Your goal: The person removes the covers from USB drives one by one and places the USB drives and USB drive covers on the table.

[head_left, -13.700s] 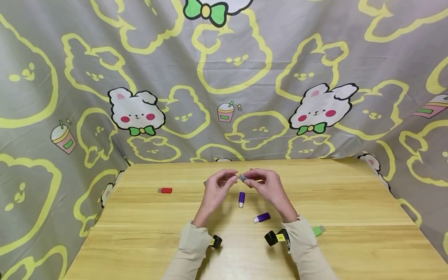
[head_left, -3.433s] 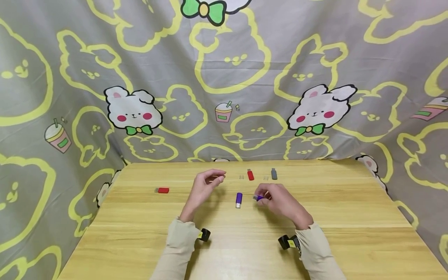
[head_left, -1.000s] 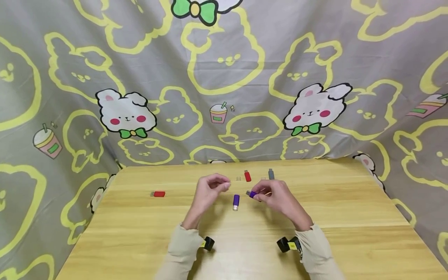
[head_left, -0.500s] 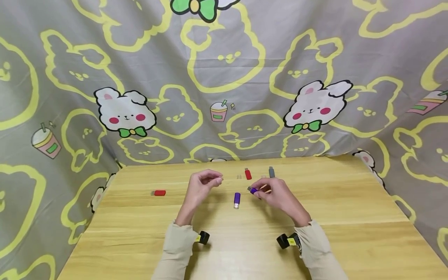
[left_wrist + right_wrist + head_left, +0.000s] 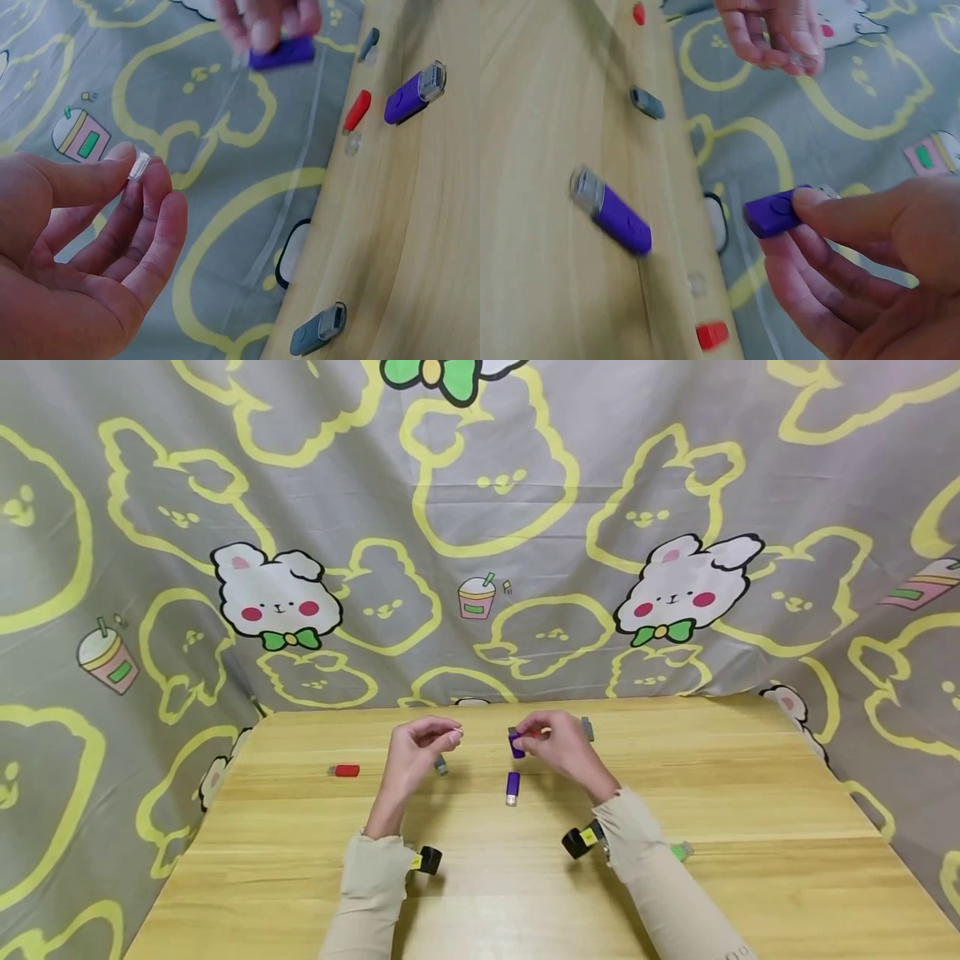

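My left hand [image 5: 420, 747] pinches a small clear cap [image 5: 139, 165] between thumb and fingertips, raised over the table's left-middle. A purple USB flash drive [image 5: 776, 213] with its metal plug bare is pinched by my right hand [image 5: 558, 742], also in the air; the plug points away from me in the head view. The two hands are apart. Below them lies a second purple flash drive [image 5: 513, 785] with a clear cap over its plug. A capped grey flash drive [image 5: 318, 330] rests on the wood near my left hand.
Toward the table's back lie an uncapped red flash drive [image 5: 358, 111] with a loose clear cap [image 5: 352, 144] near it, and a grey one [image 5: 588, 729]. Another red drive [image 5: 347, 771] is at left, a green one [image 5: 681, 851] by the right sleeve. Patterned cloth hangs behind.
My right hand has carried the purple drive from the table's right-middle back and left, turning its plug away from me. The left hand has shifted left with the cap. Earlier, both hands held a grey drive.
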